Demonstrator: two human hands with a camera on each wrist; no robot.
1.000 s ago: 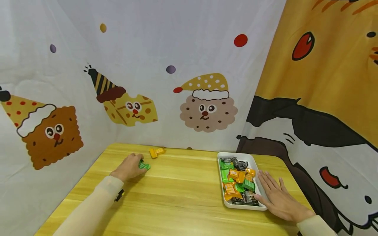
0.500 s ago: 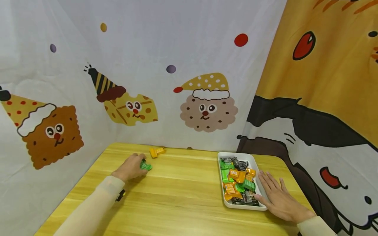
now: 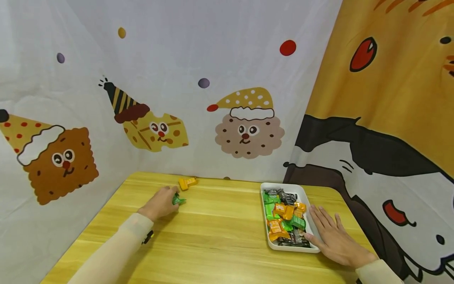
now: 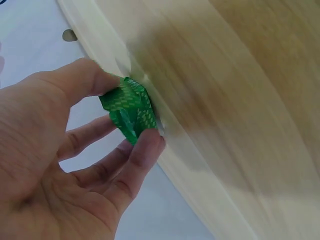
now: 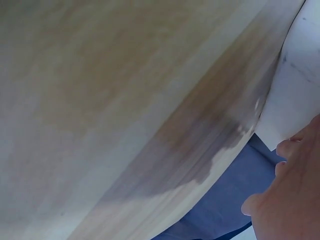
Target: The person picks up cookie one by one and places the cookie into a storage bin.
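Note:
On the left of the head view, my left hand [image 3: 161,204] pinches a green wrapped candy [image 3: 179,199] between thumb and fingers. The left wrist view shows its crinkled, shiny wrapper [image 4: 129,106] close over the wood. Just behind it lies a yellow-orange wrapped candy [image 3: 188,183] near the table's back edge. My right hand [image 3: 335,238] rests at the right side of a white tray [image 3: 292,249], fingers straight and thumb reaching over the rim. Green candies [image 3: 272,211], orange candies [image 3: 280,209] and black-wrapped candies [image 3: 289,198] fill the tray.
The wooden table [image 3: 216,228] has its back edge against a white cloth [image 3: 227,47] printed with cartoon snacks. An orange, black and white patterned cloth [image 3: 386,130] hangs along the right side.
My left hand has shifted slightly to the right with the green candy, whose visible part has turned a little. The right hand and tray stay put.

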